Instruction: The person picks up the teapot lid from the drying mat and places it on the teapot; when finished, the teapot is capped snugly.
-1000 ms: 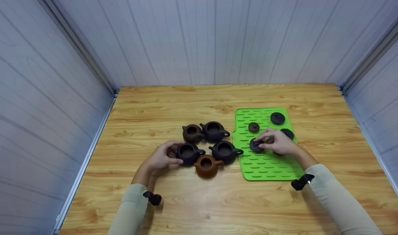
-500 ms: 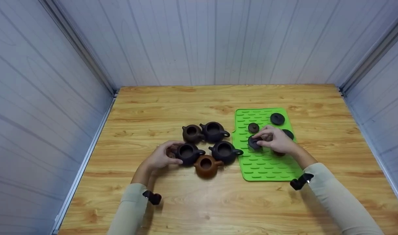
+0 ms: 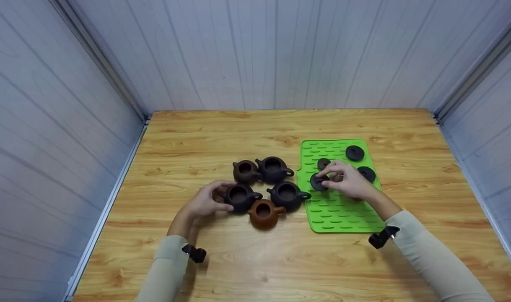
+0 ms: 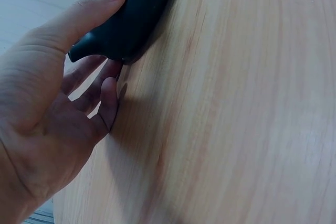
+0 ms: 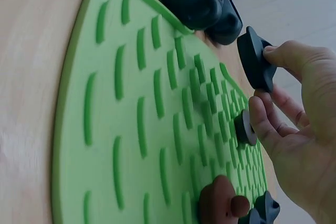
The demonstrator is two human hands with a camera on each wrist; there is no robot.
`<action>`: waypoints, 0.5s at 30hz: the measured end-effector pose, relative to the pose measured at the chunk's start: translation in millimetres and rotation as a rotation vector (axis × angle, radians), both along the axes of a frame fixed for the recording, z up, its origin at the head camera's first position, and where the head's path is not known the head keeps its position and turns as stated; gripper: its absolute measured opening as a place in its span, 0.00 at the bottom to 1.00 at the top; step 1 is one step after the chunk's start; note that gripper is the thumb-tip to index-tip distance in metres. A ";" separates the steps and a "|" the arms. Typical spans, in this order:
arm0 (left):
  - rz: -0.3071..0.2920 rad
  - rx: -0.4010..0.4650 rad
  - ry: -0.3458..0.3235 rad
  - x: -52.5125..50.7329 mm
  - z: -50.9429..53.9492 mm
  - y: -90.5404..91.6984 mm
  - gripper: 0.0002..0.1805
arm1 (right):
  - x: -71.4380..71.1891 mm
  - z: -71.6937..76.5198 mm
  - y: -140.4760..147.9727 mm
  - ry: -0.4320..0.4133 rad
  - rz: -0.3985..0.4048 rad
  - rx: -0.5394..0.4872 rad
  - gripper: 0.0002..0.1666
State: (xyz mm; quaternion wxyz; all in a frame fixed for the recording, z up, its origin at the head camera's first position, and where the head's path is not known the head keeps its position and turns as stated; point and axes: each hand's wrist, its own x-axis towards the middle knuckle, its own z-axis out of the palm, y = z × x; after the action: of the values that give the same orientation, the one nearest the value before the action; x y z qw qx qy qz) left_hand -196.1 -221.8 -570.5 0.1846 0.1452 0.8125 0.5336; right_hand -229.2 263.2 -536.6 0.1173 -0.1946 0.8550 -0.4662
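Observation:
My left hand (image 3: 208, 200) holds a black, lidless teapot (image 3: 239, 206) by its spout side, at the left of a cluster of open teapots. In the left wrist view the thumb presses on the teapot (image 4: 134, 17), while the fingers reach round the far side below the spout. My right hand (image 3: 349, 182) pinches a black teapot lid (image 3: 318, 183) between thumb and fingers. The right wrist view shows this lid (image 5: 254, 59) raised off the green mat (image 5: 152, 90) and tilted on edge to that camera.
Beside the held pot stand a brown teapot (image 3: 245, 173), two black teapots (image 3: 273, 176) and an orange-brown teapot (image 3: 263, 220). The mat carries a small brown lid (image 3: 322, 162), two black lids (image 3: 355, 153) and a reddish-brown lid (image 5: 216, 200) partly under my right hand.
My right hand has lifted the black lid from the mat and carried it a little left, towards the teapots. My left hand stays on its teapot.

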 end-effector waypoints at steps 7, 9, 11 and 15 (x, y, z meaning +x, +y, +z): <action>-0.010 0.001 0.025 -0.6 0.4 1.1 0.40 | -0.3 2.2 -11.9 0.000 0.034 -0.003 0.13; -0.012 -0.003 0.032 -0.8 0.4 1.9 0.40 | -0.5 2.3 -15.2 -0.002 0.036 -0.010 0.13; -0.011 -0.010 0.034 -1.0 0.2 2.3 0.41 | -0.7 2.4 -18.6 -0.003 0.039 -0.018 0.13; -0.010 -0.023 0.038 -1.8 1.0 3.3 0.41 | -0.7 4.1 -25.9 0.009 0.061 -0.047 0.12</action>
State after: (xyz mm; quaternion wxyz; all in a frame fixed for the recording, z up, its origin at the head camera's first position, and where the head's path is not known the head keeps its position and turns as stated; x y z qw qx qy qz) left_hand -197.8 -218.5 -569.5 0.1734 0.1575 0.8212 0.5204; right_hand -229.8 237.3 -532.5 0.1231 -0.2255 0.8378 -0.4817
